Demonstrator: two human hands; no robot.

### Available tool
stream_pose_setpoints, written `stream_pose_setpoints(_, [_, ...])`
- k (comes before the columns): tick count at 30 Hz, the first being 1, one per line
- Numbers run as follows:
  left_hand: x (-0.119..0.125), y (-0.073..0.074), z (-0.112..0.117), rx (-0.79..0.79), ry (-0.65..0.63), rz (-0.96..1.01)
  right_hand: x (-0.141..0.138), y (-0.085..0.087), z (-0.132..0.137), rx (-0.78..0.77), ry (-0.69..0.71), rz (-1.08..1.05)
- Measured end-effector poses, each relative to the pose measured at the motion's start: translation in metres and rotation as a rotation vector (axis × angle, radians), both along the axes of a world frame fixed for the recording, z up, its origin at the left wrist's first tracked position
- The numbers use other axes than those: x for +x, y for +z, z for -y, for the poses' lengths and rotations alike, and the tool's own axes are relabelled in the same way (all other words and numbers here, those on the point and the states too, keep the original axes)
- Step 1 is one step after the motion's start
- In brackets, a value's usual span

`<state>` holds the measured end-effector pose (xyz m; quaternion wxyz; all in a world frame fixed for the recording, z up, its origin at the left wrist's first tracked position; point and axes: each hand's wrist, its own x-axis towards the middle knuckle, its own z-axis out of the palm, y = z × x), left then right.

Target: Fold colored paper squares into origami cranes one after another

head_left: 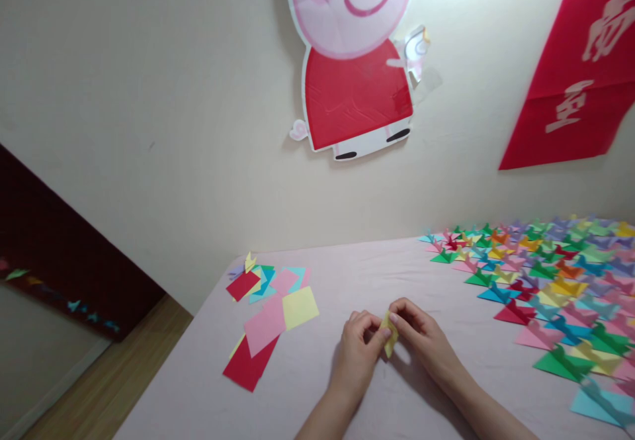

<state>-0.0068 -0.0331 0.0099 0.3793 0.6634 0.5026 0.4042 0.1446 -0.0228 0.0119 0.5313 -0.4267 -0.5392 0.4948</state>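
Observation:
A small folded piece of yellow paper [390, 334] is pinched between both of my hands just above the pink tabletop [347, 274]. My left hand [360, 351] grips its left side with thumb and fingers closed. My right hand [421, 334] holds the right side, fingers curled over the top. To the left lies a loose spread of flat coloured paper squares [270, 311], red, pink, yellow and blue.
Rows of several finished folded paper cranes [550, 281] in many colours cover the table's right side. A cartoon pig cutout [354, 63] and a red banner [575, 76] hang on the wall. Wooden floor [114, 380] lies beyond the table's left edge.

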Motion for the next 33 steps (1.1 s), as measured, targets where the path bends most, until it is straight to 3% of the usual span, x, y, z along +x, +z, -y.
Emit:
stream_pose_setpoints(11, [-0.0014, 0.0021, -0.0045, 0.009, 0.072, 0.126, -0.0008, -0.0047, 0.0015, 0.018, 0.032, 0.016])
stream_pose_setpoints(17, [-0.0012, 0.0015, -0.0052, 0.018, 0.081, 0.120, -0.0023, 0.0006, 0.0018, 0.013, 0.044, 0.013])
stream_pose_setpoints(33, [0.0016, -0.0001, -0.0022, 0.028, 0.113, 0.100, -0.0036, -0.0063, 0.0013, 0.022, 0.044, 0.114])
